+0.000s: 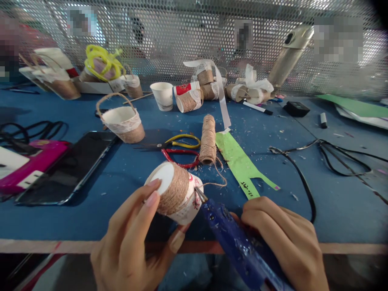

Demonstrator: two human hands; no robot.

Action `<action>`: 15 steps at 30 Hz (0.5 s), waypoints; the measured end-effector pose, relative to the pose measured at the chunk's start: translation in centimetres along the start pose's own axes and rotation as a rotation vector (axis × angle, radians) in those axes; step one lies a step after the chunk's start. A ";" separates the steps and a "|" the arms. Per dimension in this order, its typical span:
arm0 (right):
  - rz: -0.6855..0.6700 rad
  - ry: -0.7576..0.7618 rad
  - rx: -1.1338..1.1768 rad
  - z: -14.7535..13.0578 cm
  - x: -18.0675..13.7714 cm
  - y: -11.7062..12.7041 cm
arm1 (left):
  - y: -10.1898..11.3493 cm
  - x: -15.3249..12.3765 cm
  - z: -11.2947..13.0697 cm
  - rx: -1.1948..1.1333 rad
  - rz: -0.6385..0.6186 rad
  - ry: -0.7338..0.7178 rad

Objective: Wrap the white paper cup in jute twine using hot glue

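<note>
Tilted on its side, a paper cup (174, 190) partly wrapped in jute twine is held by my left hand (133, 238), fingers on its base and thumb below. My right hand (281, 238) is closed round a blue hot glue gun (233, 238). The gun's metal nozzle meets the printed, unwrapped part of the cup, beside the twine. From there a loose strand runs to the twine spool (208, 139) standing behind. Scissors (178, 147) with one yellow and one red handle lie left of the spool. A green paper strip (238, 161) lies to its right.
A twine-covered basket cup (125, 125) with a handle stands behind the phone (72, 165). A plain paper cup (162, 95) and several wrapped cups line the back, before a perforated metal screen (169, 40). A black cord (298, 178) loops at right.
</note>
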State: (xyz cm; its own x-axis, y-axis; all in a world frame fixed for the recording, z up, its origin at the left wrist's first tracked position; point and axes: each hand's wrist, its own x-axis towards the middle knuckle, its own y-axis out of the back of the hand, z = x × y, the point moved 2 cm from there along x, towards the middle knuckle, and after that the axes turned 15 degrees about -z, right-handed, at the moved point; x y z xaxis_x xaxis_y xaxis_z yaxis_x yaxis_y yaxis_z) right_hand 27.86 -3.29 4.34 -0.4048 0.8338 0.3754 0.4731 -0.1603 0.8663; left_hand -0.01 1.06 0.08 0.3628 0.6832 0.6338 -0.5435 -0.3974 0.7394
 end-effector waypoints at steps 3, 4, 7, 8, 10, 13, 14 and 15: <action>-0.009 0.011 -0.007 0.0 0.1 0.0 | 0.0 0.3 0.1 0.010 0.001 -0.035; -0.015 0.017 -0.007 0.0 0.1 0.0 | 0.0 0.4 0.1 0.013 -0.003 -0.040; -0.020 0.019 -0.004 0.3 0.0 0.0 | -0.1 0.3 0.1 0.006 -0.018 -0.019; -0.020 0.019 -0.007 0.3 0.0 0.0 | -0.1 0.2 0.0 0.006 -0.022 -0.013; -0.017 0.026 -0.014 0.4 -0.1 0.0 | -0.1 0.1 0.0 0.008 -0.011 -0.028; -0.017 0.037 -0.007 0.3 -0.1 0.0 | -0.1 -0.2 0.0 0.015 -0.005 -0.037; -0.015 0.032 0.001 0.2 -0.1 0.0 | 0.0 -0.3 0.0 0.015 -0.005 -0.034; -0.010 0.019 0.007 0.1 -0.1 0.0 | 0.0 -0.3 0.0 0.009 -0.016 -0.019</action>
State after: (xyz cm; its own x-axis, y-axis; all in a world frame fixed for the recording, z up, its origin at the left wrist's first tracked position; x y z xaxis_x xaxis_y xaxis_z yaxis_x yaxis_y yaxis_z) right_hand 27.96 -3.32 4.23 -0.4246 0.8250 0.3729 0.4745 -0.1480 0.8677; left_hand -0.15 0.82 -0.09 0.3853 0.6778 0.6263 -0.5309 -0.3923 0.7512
